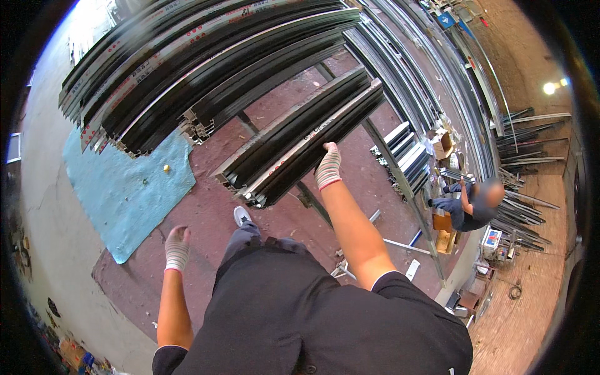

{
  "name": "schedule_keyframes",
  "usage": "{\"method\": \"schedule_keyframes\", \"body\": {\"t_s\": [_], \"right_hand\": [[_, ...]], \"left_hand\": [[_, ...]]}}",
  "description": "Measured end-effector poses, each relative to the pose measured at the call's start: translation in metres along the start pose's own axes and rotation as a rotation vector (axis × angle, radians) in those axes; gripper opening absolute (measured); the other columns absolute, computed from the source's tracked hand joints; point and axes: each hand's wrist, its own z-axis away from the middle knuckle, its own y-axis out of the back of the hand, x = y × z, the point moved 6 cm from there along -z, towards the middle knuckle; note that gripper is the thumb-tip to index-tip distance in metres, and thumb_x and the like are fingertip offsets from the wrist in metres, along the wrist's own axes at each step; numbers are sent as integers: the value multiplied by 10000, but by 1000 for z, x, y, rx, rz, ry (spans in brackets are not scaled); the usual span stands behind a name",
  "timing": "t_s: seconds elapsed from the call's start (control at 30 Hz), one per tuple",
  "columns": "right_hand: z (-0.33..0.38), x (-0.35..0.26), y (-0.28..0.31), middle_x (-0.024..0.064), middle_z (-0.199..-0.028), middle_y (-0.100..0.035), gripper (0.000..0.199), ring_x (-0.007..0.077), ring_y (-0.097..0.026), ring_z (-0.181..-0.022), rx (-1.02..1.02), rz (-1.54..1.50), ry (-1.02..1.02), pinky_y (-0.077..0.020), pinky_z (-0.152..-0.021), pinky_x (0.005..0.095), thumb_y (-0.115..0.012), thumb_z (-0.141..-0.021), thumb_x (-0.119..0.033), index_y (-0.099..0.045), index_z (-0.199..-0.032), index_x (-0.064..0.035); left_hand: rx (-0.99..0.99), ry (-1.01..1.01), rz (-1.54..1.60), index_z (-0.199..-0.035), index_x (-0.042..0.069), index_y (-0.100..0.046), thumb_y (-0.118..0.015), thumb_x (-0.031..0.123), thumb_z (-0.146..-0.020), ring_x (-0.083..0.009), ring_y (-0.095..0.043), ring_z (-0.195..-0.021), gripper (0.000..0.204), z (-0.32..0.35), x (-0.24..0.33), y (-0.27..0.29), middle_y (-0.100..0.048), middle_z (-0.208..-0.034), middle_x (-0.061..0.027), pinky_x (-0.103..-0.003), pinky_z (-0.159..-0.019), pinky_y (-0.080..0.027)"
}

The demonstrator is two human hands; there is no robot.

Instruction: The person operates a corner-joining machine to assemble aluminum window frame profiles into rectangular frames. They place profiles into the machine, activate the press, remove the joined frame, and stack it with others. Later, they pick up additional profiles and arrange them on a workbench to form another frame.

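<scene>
Both my hands wear striped knit gloves with the fingertips looking bare or brownish. My right hand (328, 167) is at the near side of a short stack of black metal profiles (284, 159), apparently closed on the edge of the nearest one; its fingers are partly hidden. The stack lies across dark support bars, its cut ends facing left. Away from the stack, my left hand (177, 249) hangs low on the left, fingers stretched out and holding nothing. Beyond the short stack lies a larger pile of long black profiles (206, 69), some with printed film.
A light blue sheet (128, 187) lies at left on the reddish floor covering (206, 194). More long profiles (400, 56) fill the far right. A support bar (406, 181) crosses at right. Another person (469, 203) sits on the right near cardboard boxes (444, 144).
</scene>
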Motion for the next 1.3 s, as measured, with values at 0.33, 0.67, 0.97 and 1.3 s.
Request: {"method": "schedule_keyframes", "body": {"t_s": [0.33,0.67,0.97,1.3], "right_hand": [[35,-77,-8,224,-1014,-716,489,333,-724,-855,-187,1076,-183,-611,-698,473,-644,-975,-407,-658,-1153,48],[61,-101,-24,185,-801,-720,457,303,-731,-675,-158,1006,-124,-593,-521,432,-658,-952,-401,-654,-1006,53],[5,-59,15,151,-740,-657,414,261,-662,-663,-146,984,177,-538,-611,412,-687,-923,-381,-659,-888,31],[10,-55,17,197,-816,-705,441,331,-703,-684,-108,1041,189,-567,-607,419,-637,-957,-394,-686,-964,44]], "left_hand": [[83,-891,-314,-1257,61,-661,-785,156,-867,-379,-650,-1147,420,-24,319,-111,-693,-1208,-177,-450,-1010,-519],[-180,-439,-719,-1437,106,-574,-794,474,-844,-405,-653,-1172,732,-72,319,-168,-662,-1296,-224,-479,-988,-532],[-239,-448,-644,-1416,74,-593,-869,449,-766,-399,-674,-1129,800,-73,332,-162,-678,-1238,-226,-446,-986,-536],[-363,-387,-397,-1357,-8,-608,-855,389,-862,-260,-716,-1048,681,-76,333,-166,-745,-1156,-184,-364,-955,-534]]}}
